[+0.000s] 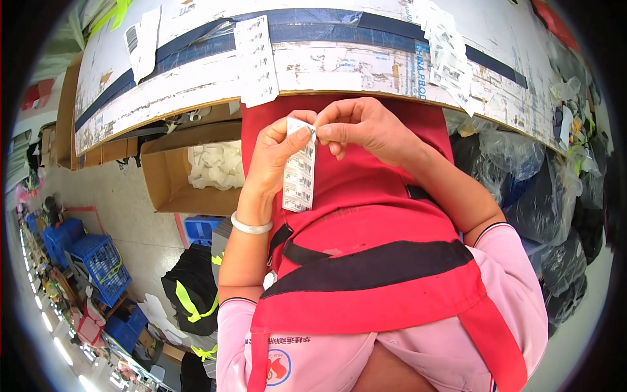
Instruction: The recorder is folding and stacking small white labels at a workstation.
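A white strip of barcode labels [299, 179] hangs from my left hand [274, 153], whose thumb presses on its upper part. Close beside it, my right hand [369, 130] is closed in a pinch at the strip's upper right edge. Whether a single label has come loose between those fingertips is too small to tell. Both hands are held over the red apron [366, 189], just in front of the table edge.
Ahead stands a cardboard-topped table [320, 62] with blue tape. On it lie another label strip [256, 59], a white sheet [145, 46] and crumpled label strips [447, 52]. Below is an open carton [163, 173] with white scraps. Plastic-wrapped bundles [535, 189] stand right; a blue crate [101, 264], left.
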`<state>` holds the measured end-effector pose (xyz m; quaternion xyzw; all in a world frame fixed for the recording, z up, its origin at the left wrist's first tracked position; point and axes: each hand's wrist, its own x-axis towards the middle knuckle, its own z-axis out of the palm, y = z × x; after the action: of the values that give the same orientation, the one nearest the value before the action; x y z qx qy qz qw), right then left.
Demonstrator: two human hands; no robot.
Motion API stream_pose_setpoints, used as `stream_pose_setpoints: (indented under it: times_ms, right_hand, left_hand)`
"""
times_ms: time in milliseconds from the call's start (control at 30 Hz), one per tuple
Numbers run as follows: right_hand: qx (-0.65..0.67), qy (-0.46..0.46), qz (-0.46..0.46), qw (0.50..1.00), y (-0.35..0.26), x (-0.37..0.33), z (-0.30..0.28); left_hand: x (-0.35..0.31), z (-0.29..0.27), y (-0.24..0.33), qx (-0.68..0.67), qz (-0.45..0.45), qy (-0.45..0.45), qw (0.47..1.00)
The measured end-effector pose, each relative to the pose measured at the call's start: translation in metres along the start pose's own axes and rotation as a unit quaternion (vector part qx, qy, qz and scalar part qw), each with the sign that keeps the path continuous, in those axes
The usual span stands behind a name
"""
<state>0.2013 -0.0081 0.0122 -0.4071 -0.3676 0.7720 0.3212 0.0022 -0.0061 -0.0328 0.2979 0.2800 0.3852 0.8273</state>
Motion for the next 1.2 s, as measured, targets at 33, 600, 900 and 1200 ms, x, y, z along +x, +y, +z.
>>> stream_pose_setpoints:
  times_ms: [33,600,900,1200]
  right_hand:
    - [0.008,-0.005,0.001,1.0,0.0,0.0,0.0]
    - [-0.096,0.045,0.003,0.994,0.024,-0.001,-0.001]
    - [-0.09,0.132,-0.04,0.986,0.015,0.002,-0.011]
    - [-0.044,0.157,-0.026,0.986,0.016,0.007,-0.014]
  left_hand:
    - [0.0,0.001,0.001,0.0,0.0,0.0,1.0]
    - [0.0,-0.003,-0.002,0.062,0.029,0.064,0.996]
    - [0.014,0.007,-0.007,0.146,-0.002,0.109,0.983]
    - [0.013,-0.005,-0.013,0.113,-0.002,0.094,0.989]
